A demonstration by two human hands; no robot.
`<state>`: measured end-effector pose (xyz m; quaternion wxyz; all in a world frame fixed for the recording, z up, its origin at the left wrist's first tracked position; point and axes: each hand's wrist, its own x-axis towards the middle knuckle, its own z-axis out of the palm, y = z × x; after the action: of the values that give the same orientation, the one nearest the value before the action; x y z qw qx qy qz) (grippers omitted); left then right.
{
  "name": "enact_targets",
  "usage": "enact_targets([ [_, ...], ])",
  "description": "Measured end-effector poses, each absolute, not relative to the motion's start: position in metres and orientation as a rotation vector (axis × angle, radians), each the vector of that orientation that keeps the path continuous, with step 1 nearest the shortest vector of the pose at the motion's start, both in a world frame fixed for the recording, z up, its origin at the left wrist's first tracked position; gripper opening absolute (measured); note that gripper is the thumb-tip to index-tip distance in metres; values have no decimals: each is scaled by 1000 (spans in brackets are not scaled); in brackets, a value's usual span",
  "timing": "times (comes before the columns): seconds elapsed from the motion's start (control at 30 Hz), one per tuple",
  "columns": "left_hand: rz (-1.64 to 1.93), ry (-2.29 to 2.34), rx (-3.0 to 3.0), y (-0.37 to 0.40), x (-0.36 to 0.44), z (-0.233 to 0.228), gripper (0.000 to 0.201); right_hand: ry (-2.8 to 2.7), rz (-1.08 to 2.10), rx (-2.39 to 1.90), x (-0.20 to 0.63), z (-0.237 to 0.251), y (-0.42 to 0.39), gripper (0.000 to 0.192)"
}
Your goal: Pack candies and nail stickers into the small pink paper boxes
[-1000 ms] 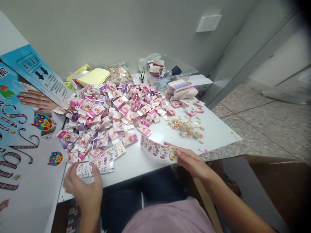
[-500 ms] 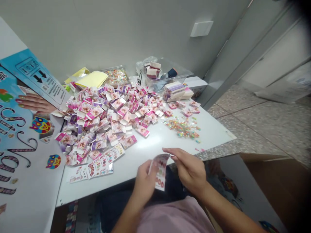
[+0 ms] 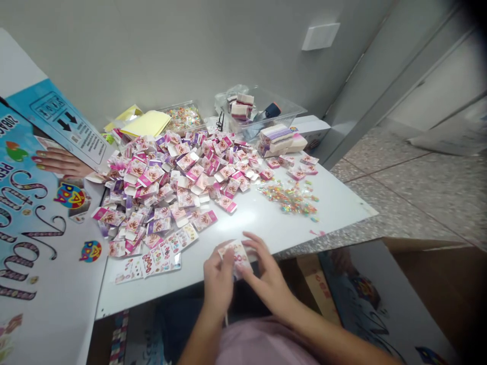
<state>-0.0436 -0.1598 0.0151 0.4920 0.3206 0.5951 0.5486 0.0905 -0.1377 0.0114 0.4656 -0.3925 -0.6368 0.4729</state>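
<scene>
Close to the table's front edge I have a small printed sticker sheet (image 3: pixel 236 253), folded to a shorter piece, with pictures on its face. My left hand (image 3: pixel 218 276) pinches it, thumb across the front. My right hand (image 3: pixel 266 268) curves around the other side, its thumb at the lower corner and its fingers at the upper edge. More sticker sheets (image 3: pixel 162 259) lie overlapping on the table to the left. Behind them spreads a large pile of small pink and purple cardboard boxes (image 3: pixel 186 197), several with raised flaps.
Small bags of colourful pieces (image 3: pixel 291 196) lie on the white table (image 3: pixel 335 203). At the back stand a clear bin (image 3: pixel 285 109), a tray of coloured pieces (image 3: pixel 184 117), yellow paper (image 3: pixel 148 124) and bundled sheets (image 3: pixel 276 139). A big printed carton (image 3: pixel 64 284) borders the left side.
The sheet hung long and bent before; now it is folded shorter and raised over the table edge. My right hand has come left, closer to my left hand. The view shifted slightly.
</scene>
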Motion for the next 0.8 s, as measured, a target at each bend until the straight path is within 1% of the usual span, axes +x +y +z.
enact_targets([
  [0.03,1335,1444,856,-161,-42,15,40,-1475,1339,-1037,86,4,-139,22],
  [0.1,1303,1412,908,-164,-41,16,41,-1335,1697,-1049,78,-5,-142,31],
  [0.13,1277,1414,896,-165,-41,16,42,-1251,1808,-1038,74,-7,-143,35],
  [0.17,1258,1429,881,-165,-41,15,42,-1147,1866,-1027,70,-7,-145,35],
  [0.27,1273,1527,946,-166,-41,11,41,-830,1912,-930,64,3,-146,20],
  [0.33,1321,1546,981,-166,-40,7,38,-724,1960,-860,64,10,-144,21],
  [0.37,1350,1545,954,-167,-39,5,32,-712,1989,-838,65,12,-142,24],
  [0.4,1385,1546,901,-167,-39,3,25,-725,2010,-821,66,13,-140,27],
  [0.43,1420,1543,841,-166,-38,2,24,-753,2020,-811,68,12,-138,30],
  [0.5,1443,1503,791,-165,-38,2,33,-838,1996,-821,73,6,-134,35],
  [0.53,1415,1469,816,-164,-38,3,32,-883,1960,-841,76,2,-132,34],
  [0.6,1308,1400,915,-162,-37,6,23,-944,1865,-898,82,-3,-128,29],
  [0.67,1252,1377,985,-160,-36,8,23,-985,1819,-914,88,-4,-124,25],
  [0.8,1389,1476,1094,-156,-37,8,19,-1071,1959,-681,97,3,-122,31],
])
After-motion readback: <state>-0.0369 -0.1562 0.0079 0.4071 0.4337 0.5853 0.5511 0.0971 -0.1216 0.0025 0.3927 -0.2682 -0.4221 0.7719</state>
